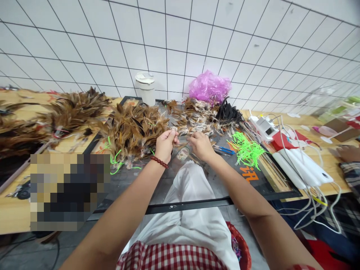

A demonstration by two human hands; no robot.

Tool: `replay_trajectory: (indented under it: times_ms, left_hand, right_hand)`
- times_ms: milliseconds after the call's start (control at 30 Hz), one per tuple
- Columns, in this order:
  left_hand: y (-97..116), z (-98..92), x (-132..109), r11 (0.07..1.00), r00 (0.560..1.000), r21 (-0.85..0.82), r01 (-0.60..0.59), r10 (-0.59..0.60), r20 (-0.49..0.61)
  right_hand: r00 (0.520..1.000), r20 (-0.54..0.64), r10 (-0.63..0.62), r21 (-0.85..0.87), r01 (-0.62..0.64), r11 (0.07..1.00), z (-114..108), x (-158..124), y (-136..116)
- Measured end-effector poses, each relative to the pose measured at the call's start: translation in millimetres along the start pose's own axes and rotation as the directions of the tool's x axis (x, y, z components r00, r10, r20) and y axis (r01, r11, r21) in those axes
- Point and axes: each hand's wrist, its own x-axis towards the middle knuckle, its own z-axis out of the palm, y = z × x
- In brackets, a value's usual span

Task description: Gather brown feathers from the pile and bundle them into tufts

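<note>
2 hands (165, 144) (201, 146) nr feathers (137, 131); 1 wht cup (146, 90), 1 pnk bag (209, 87)

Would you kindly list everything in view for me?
Wall: one, white, back
Brown feathers: many, brown, left
Mottled feathers: many, brownish, upper centre
Black feathers: one bunch, black, right of mottled feathers
Strands: many, bright green, mostly right
Tool: one, blue, beside strands
Cup: one, white, near wall
Bag: one, pink, near wall
Cables: several, white, right
Casing: one, white, right
Basket: one, red, below panel
Panel: one, clear, under feathers
Tabletop: count unclear, wooden, both sides
Clutter: several, mixed, both sides; unclear
Another person's hand: one, right edge
Trousers: one pair, white, bottom
Bracelet: one, dark red, left wrist
Left hand: one, bare, near brown feathers
Right hand: one, bare, centre
</note>
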Motion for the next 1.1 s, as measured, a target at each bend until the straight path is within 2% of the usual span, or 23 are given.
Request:
replay_trajectory:
  times_ms: [67, 133, 200, 267, 333, 367, 433, 500, 533, 600, 667, 733, 800, 867, 1100]
  left_hand:
    - [-3, -0.2, 0, 0.998, 1.000, 0.060, -0.024, 0.024, 0.006]
    - [-4, -1.1, 1, 0.974, 0.993, 0.197, -0.115, 0.108, 0.046]
    - [-6, -2.0, 1, 0.902, 0.971, 0.364, -0.232, 0.192, 0.143]
    - [-7, -2.4, 0, 0.823, 0.952, 0.491, -0.286, 0.186, 0.242]
    - [-8, -2.1, -2, 0.803, 0.960, 0.541, -0.248, 0.131, 0.246]
    - [-8, -1.7, -2, 0.824, 0.972, 0.528, -0.204, 0.105, 0.212]
    - [-8, -0.7, -2, 0.914, 0.993, 0.398, -0.079, 0.036, 0.115]
    - [-7, 0.3, -2, 0.979, 0.995, 0.190, 0.067, -0.081, 0.066]
    - [-6, 0.8, -2, 0.987, 0.989, 0.102, 0.126, -0.133, 0.067]
    - [-3, 1.7, -3, 0.984, 0.980, 0.008, 0.179, -0.179, 0.083]
    - [-2, 2.7, -4, 0.989, 0.986, 0.024, 0.143, -0.144, 0.087]
    - [-2, 3.8, -6, 0.993, 0.993, 0.109, 0.048, -0.059, 0.101]
    - [-2, 5.0, -8, 0.978, 0.991, 0.202, -0.054, 0.027, 0.133]
    - [-2, 6.3, -9, 0.964, 0.987, 0.246, -0.102, 0.066, 0.150]
    - [-1, 8.2, -11, 0.973, 0.989, 0.222, -0.069, 0.039, 0.140]
  right_hand:
    - [0.998, 0.012, -0.055, -0.084, 0.056, 0.995, -3, -1, -3]
    - [0.994, 0.015, -0.112, -0.129, 0.113, 0.985, -7, -1, -4]
    - [0.990, 0.001, -0.142, -0.141, 0.140, 0.980, -12, -1, -5]
    - [0.988, -0.019, -0.150, -0.129, 0.147, 0.981, -16, -1, -7]
    - [0.990, -0.059, -0.129, -0.068, 0.125, 0.990, -18, -1, -9]
    - [0.991, -0.092, -0.096, -0.008, 0.095, 0.995, -17, -1, -9]
    - [0.986, -0.168, 0.016, 0.173, 0.013, 0.985, -14, 1, -7]
    - [0.967, -0.209, 0.149, 0.412, -0.052, 0.910, -9, 4, -3]
    - [0.959, -0.197, 0.205, 0.539, -0.069, 0.839, -6, 6, -1]
    - [0.954, -0.122, 0.274, 0.761, -0.087, 0.643, -3, 9, 0]
    - [0.955, -0.030, 0.294, 0.895, -0.105, 0.433, -3, 11, -3]
    - [0.948, 0.017, 0.317, 0.948, -0.116, 0.296, -5, 12, -7]
    - [0.929, 0.026, 0.370, 0.963, -0.123, 0.242, -9, 12, -10]
    - [0.912, 0.023, 0.409, 0.964, -0.128, 0.232, -11, 11, -11]
    - [0.918, 0.056, 0.394, 0.962, -0.156, 0.225, -10, 11, -10]
